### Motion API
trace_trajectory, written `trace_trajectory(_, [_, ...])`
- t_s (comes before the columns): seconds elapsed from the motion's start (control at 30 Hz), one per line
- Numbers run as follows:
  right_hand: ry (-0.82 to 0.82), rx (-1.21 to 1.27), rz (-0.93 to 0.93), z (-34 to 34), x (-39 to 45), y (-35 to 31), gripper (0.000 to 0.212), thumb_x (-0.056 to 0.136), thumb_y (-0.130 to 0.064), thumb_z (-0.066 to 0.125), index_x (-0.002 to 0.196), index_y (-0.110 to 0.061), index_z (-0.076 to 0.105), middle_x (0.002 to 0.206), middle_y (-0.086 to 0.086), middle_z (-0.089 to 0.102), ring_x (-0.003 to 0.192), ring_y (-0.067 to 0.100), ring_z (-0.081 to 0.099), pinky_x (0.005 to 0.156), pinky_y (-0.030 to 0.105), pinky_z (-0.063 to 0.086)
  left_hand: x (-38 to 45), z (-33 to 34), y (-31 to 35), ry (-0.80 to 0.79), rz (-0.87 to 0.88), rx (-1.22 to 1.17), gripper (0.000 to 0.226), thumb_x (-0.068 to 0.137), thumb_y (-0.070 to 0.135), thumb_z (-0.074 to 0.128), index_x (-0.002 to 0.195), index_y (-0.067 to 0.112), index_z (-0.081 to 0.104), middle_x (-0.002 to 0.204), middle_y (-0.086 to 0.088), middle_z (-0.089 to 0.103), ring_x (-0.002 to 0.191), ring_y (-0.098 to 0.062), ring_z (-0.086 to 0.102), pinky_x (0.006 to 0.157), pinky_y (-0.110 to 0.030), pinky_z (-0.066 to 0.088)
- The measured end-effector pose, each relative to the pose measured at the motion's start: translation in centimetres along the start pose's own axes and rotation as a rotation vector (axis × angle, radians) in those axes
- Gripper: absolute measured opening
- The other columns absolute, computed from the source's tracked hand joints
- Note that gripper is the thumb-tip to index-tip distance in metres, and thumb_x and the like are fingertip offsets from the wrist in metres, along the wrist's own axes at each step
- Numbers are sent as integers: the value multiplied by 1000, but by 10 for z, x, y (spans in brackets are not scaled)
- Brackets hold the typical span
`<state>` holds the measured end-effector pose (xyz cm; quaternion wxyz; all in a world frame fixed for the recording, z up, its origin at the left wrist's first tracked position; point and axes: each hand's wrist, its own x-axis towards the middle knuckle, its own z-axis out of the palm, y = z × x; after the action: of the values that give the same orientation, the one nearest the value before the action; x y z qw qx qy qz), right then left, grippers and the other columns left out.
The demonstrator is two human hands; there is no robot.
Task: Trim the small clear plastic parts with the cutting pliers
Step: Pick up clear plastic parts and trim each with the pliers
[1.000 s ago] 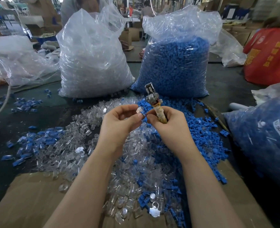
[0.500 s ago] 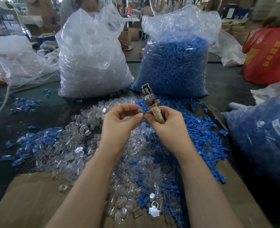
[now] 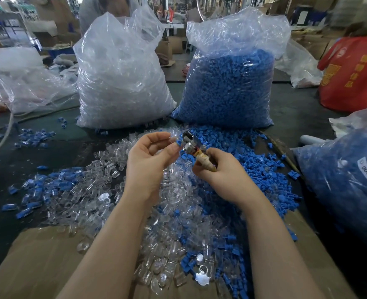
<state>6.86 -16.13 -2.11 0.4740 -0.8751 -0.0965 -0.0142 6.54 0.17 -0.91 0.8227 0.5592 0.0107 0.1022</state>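
Right now left hand (image 3: 150, 160) pinches a clear part (image 3: 173, 139) w/ fingertips just beside the cutting pliers (image 3: 194, 147) the right hand (image 3: 219, 169) grips, so a slip could nick fingers.

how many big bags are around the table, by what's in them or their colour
Clear plastic bag of clear parts, standing at the back: 1
Clear plastic bags of blue parts: 2, one standing at the back, one at the right edge
Red bag with yellow print, contents hidden: 1
Crumpled clear bags at far left and behind the blue bag, contents unclear: 2
Total: 6
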Motion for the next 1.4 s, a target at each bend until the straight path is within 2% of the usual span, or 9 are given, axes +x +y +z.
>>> trace_trajectory(0.13, [-29,-26,-6,1,-1,-1,17,89,-29,66,84,-18,54,66,-4,52,58,14,45,59,35,39,0,0,1,-10,16,-4,23,84,-12,65,98,7,61,81,-2,75,80,-12,73,77,-25,60])
trace_trajectory(0.37, [-28,-120,-36,2,-2,-5,9,89,-26,62,89,-20,56,79,1,62,73,23,57,71,44,50,0,-4,2,-7,33,48,24,82,-10,68,96,8,63,86,-4,77,83,-14,74,77,-26,60])
trace_trajectory(0.5, [6,-196,-41,3,-3,-4,2,87,-23,56,85,-24,55,76,-2,62,72,23,57,68,45,51,1,-6,2,-13,35,72,24,81,-8,71,96,9,63,88,-5,77,86,-16,74,75,-25,59])
trace_trajectory(0.8, [61,-269,-19,6,-3,-5,11,79,-17,52,85,-26,56,72,-2,62,70,23,58,65,46,52,0,-5,3,-14,17,50,24,81,-8,70,97,8,62,87,-4,77,84,-14,74,73,-24,59])
trace_trajectory(1.03, [59,-286,-33,7,-2,-3,7,81,-21,54,86,-26,55,74,-3,62,71,23,57,66,46,52,1,-5,3,-15,-14,84,24,82,-8,68,99,9,68,86,-2,77,83,-12,73,75,-22,59])
trace_trajectory(1.2, [155,-343,-18,5,1,6,9,84,-31,54,79,-33,47,70,-6,58,68,21,54,55,36,41,14,-27,12,130,-211,-194,14,88,-2,60,97,6,69,79,-6,75,75,-12,73,68,-20,59])
trace_trajectory(1.27, [183,-365,38,2,3,11,6,86,-36,55,91,-37,51,77,-10,61,72,21,55,57,35,40,22,-46,19,223,-263,-417,9,92,7,59,91,5,68,72,-4,72,67,-10,71,67,-21,59])
trace_trajectory(1.33, [209,-398,88,1,4,15,15,87,-38,55,102,-38,54,81,-10,62,74,21,55,58,34,40,27,-69,25,348,-284,-643,13,94,11,59,84,6,66,70,-3,69,61,-10,69,65,-23,59])
trace_trajectory(1.4, [231,-434,111,0,4,17,12,86,-39,54,98,-34,54,80,-9,62,72,20,55,57,33,42,25,-85,29,473,-277,-845,12,95,13,60,86,6,63,74,-3,67,63,-11,67,64,-23,58])
